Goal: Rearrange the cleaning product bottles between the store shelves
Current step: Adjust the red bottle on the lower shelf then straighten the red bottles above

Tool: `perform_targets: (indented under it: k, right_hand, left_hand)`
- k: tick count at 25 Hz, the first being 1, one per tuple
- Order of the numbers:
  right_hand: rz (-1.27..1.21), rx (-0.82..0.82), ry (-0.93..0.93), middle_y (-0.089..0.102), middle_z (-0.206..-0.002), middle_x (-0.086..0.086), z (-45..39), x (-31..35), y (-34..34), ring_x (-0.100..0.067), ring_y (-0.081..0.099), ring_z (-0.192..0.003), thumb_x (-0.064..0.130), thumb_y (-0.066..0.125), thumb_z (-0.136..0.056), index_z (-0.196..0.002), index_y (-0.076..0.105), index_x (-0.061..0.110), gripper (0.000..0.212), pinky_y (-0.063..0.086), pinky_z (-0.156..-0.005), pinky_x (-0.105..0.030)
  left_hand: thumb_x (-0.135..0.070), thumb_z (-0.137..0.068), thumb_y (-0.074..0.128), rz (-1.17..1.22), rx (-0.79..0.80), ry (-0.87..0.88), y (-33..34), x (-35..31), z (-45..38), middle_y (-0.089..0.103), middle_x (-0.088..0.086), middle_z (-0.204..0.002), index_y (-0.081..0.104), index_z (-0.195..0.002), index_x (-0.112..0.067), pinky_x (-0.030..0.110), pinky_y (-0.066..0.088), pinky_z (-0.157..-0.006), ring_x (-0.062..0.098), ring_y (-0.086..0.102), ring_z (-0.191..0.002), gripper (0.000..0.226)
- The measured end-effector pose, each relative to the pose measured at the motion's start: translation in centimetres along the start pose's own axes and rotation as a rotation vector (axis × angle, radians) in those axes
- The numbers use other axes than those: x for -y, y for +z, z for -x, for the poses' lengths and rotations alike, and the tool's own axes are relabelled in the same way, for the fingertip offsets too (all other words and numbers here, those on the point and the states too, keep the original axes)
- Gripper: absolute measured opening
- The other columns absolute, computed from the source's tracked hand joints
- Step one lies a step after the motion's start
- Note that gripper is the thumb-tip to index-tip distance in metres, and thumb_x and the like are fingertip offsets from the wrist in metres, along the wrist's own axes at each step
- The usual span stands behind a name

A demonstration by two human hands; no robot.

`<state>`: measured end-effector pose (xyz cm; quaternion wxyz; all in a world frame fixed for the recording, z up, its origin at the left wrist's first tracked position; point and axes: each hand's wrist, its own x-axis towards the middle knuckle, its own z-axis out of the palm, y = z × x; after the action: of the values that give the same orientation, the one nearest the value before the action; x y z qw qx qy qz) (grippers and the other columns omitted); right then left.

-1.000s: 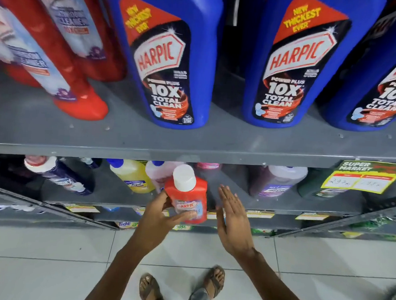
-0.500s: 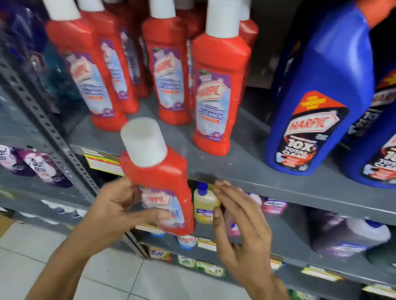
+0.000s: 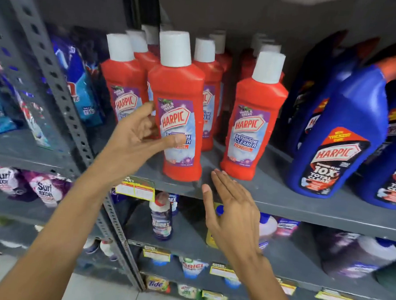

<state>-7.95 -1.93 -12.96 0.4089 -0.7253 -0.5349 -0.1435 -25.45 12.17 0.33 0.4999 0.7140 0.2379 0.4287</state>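
Grey metal store shelves (image 3: 270,198) fill the head view, stacked with cleaning products on several levels. On the upper shelf a red Harpic bathroom cleaner bottle (image 3: 179,116) with a white cap stands upright at the front edge, ahead of a cluster of matching red bottles (image 3: 124,82); another red bottle (image 3: 254,120) stands just to its right, and large blue Harpic bottles (image 3: 338,144) sit further right. The left hand (image 3: 137,137) is curled loosely around the front bottle's left side, thumb lying across its label, fingers spread rather than clamped. The right hand (image 3: 230,209) is open and flat, holding nothing, hovering below the shelf edge between the two front red bottles. A yellow price tag (image 3: 135,189) hangs on the shelf lip
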Motion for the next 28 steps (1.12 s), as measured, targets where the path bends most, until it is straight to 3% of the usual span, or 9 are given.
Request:
perform_targets:
  k: [3,6,10,17,22,28]
  right_hand:
    - [0.054,-0.056,-0.018,0.074,-0.14,0.003,-0.1,-0.1,1.0,-0.012,0.067,-0.134,0.04,0.062,-0.106,-0.133,0.076,0.019,0.038,0.046,-0.118,-0.028]
    - [0.078,-0.104,-0.032,0.076,-0.137,0.004,0.0,-0.3,1.4,-0.011,0.069,-0.132,0.039,0.064,-0.104,-0.13,0.079,0.019,0.035,0.051,-0.115,-0.031]
    - [0.094,-0.136,-0.042,0.077,-0.135,0.003,0.1,-0.2,1.5,-0.011,0.071,-0.129,0.038,0.066,-0.103,-0.128,0.08,0.019,0.035,0.054,-0.112,-0.033]
    - [0.104,-0.159,-0.04,0.077,-0.133,0.003,0.2,-0.2,2.0,-0.011,0.072,-0.127,0.037,0.066,-0.103,-0.128,0.08,0.018,0.035,0.056,-0.11,-0.036]
    - [0.107,-0.16,-0.048,0.077,-0.134,0.003,0.3,-0.2,2.0,-0.012,0.071,-0.128,0.037,0.066,-0.103,-0.129,0.079,0.018,0.035,0.055,-0.111,-0.037]
    - [0.079,-0.138,-0.055,0.077,-0.135,0.001,0.3,-0.1,1.8,-0.012,0.07,-0.13,0.035,0.066,-0.104,-0.131,0.078,0.016,0.035,0.052,-0.114,-0.033]
  left_hand:
    - [-0.011,-0.081,0.085,-0.03,0.013,-0.013,0.0,1.0,-1.4,0.079,0.001,-0.132,0.065,-0.135,-0.016,0.034,0.06,-0.106,0.022,0.073,-0.125,0.058]
    - [-0.018,-0.077,0.087,-0.06,0.026,-0.019,-0.3,1.6,-2.2,0.08,-0.001,-0.129,0.065,-0.135,-0.017,0.036,0.061,-0.105,0.016,0.075,-0.119,0.062]
    - [-0.016,-0.079,0.086,-0.066,0.047,-0.036,-0.4,2.1,-2.8,0.08,-0.002,-0.129,0.063,-0.139,-0.014,0.036,0.061,-0.105,0.017,0.074,-0.122,0.064]
    - [-0.018,-0.081,0.086,-0.06,0.053,-0.077,-0.6,2.6,-2.9,0.078,0.001,-0.133,0.06,-0.144,-0.019,0.049,0.057,-0.111,0.021,0.073,-0.125,0.068]
    - [-0.009,-0.086,0.084,-0.055,0.061,-0.088,-0.4,2.7,-3.0,0.079,0.002,-0.131,0.059,-0.145,-0.019,0.042,0.06,-0.106,0.019,0.075,-0.122,0.066]
    - [-0.023,-0.072,0.089,-0.035,-0.01,-0.108,0.0,2.7,-2.6,0.084,-0.008,-0.116,0.066,-0.136,-0.019,0.034,0.065,-0.098,0.013,0.078,-0.111,0.068]
